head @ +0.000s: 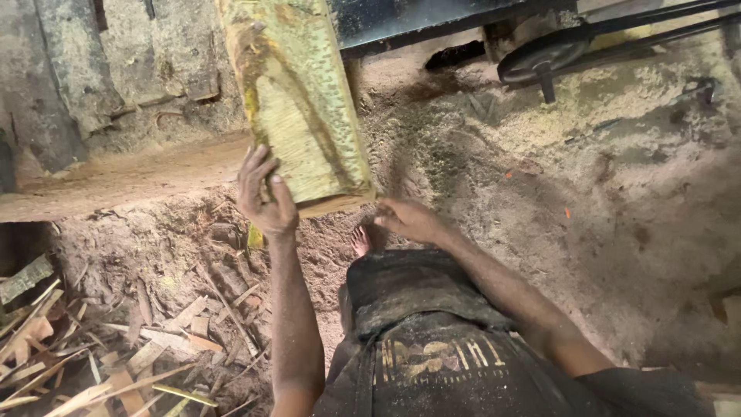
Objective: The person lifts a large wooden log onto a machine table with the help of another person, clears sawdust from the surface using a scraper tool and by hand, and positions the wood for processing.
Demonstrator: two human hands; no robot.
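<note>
- Overhead, the yellow-green timber beam [297, 100] slants down to the sawdust floor [617, 201].
- Left hand [265, 197] grips its edge (fingers curled).
- Right hand [409, 218] seemingly presses its lower end.

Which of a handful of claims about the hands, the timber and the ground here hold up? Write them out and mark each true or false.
1. Both hands are on the sawn timber beam. True: the left hand is against its left side and the right hand at its near end.
2. The ground is bare concrete. False: it is covered in sawdust.
3. Wood offcuts lie in a heap at the lower left. True.
4. The person wears boots. False: a bare foot shows below the beam.
5. A black wheel with a belt sits at the upper right. True.
6. The beam's cut face is dark red. False: it is pale yellowish-green.
</note>
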